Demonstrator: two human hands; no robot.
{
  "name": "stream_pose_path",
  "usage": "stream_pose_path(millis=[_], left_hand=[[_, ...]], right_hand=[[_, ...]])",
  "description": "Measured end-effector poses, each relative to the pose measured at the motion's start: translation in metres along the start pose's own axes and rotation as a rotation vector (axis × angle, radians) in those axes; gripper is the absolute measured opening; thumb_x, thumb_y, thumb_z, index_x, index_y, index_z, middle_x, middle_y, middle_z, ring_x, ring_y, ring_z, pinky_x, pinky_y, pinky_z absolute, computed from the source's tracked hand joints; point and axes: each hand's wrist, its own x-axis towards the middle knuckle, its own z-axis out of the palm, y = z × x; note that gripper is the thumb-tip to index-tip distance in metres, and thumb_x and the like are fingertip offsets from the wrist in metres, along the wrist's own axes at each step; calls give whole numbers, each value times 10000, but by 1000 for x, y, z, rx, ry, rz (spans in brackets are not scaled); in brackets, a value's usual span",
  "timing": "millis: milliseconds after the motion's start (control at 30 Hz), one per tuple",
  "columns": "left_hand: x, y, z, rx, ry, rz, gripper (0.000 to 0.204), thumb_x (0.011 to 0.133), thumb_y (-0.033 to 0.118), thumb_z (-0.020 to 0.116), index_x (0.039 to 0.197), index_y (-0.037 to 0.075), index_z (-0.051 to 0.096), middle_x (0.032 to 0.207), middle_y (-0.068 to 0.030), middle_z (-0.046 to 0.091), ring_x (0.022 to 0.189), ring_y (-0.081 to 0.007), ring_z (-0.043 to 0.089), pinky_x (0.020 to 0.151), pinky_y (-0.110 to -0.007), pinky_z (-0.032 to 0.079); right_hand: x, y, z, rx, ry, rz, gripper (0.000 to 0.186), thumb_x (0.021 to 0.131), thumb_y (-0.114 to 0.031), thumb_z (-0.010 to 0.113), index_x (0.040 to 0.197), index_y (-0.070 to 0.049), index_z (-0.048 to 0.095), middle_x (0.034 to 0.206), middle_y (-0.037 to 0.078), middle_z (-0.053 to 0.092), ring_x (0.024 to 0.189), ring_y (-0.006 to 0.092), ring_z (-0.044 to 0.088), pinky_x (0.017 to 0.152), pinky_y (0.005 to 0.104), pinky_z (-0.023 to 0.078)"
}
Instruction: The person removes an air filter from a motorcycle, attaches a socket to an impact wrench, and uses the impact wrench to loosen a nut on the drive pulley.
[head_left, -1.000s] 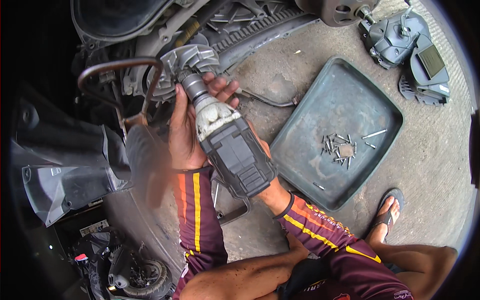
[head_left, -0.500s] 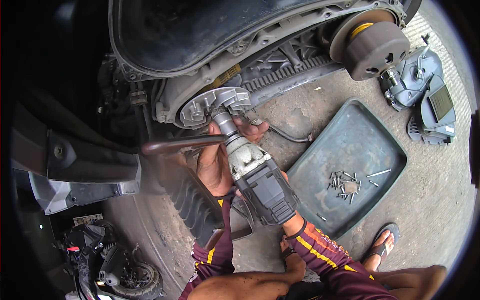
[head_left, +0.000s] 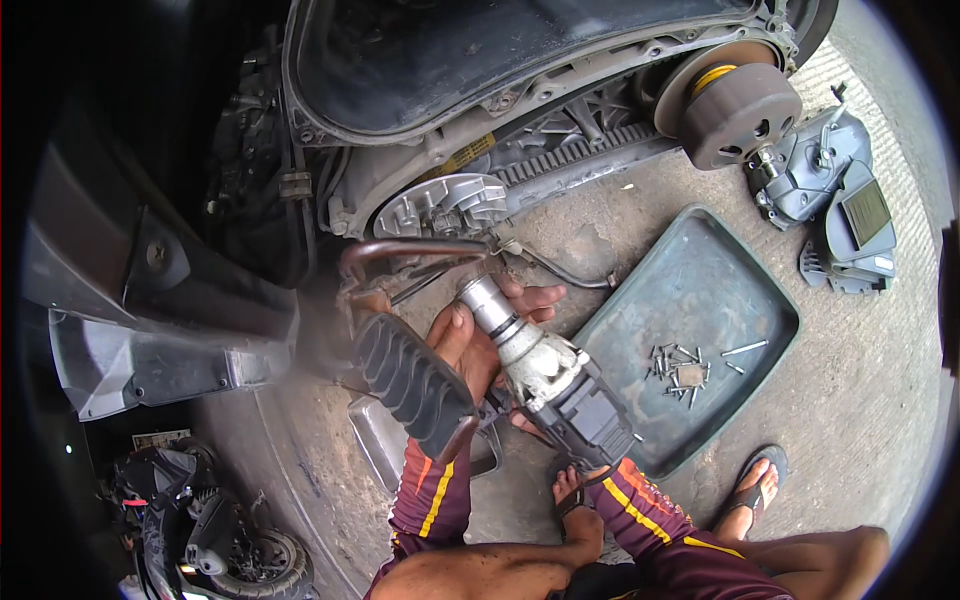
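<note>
A cordless impact wrench (head_left: 575,395) with a black body and pale metal nose is held low, pulled back from the engine. Its silver socket (head_left: 485,302) points up and left, apart from the finned pulley face (head_left: 425,205). My left hand (head_left: 470,350) cups the socket and nose from beneath, thumb on the near side and fingertips emerging past it. Mostly hidden under the wrench body, my right hand (head_left: 527,426) grips it, a few fingers showing. A toothed drive belt (head_left: 580,152) runs from the pulley toward the brown clutch bell (head_left: 742,115).
A rubber footrest (head_left: 415,380) on a brown metal bracket juts out beside my left hand. At right, a green tray (head_left: 735,425) holds several bolts (head_left: 680,368). Removed covers (head_left: 825,185) lie beyond it. A motorcycle (head_left: 220,520) stands at lower left.
The wrench has come away from the pulley's centre, moving down and right with both hands. The pulley centre is now exposed. My view has shifted slightly.
</note>
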Motion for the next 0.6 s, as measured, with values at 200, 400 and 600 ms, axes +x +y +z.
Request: stream_pose_path(millis=[200,400,600], left_hand=[[-18,5,11,74,-79,24,546,898,395,517,1208,-39,398,1074,-247,598,1191,-452,450,1036,-532,303],[-21,5,33,158,-179,47,532,927,421,451,1235,-3,365,1072,-283,589,1182,-433,471,989,-510,372],[-35,23,46,377,-52,78,467,952,394,418,1245,33,372,1034,-232,611,1090,-328,561,958,-482,401]], right_hand=[[-32,-7,3,-127,-230,-174,688,734,-273,724,1246,59,407,1001,171,541,565,159,522,503,243,395],[-58,-14,21,-101,-135,-246,661,759,-240,701,1256,61,385,1005,171,538,575,162,528,534,243,411],[-71,-20,23,-353,-95,-284,611,758,-187,720,1229,56,415,1002,168,551,603,143,534,532,245,433]])
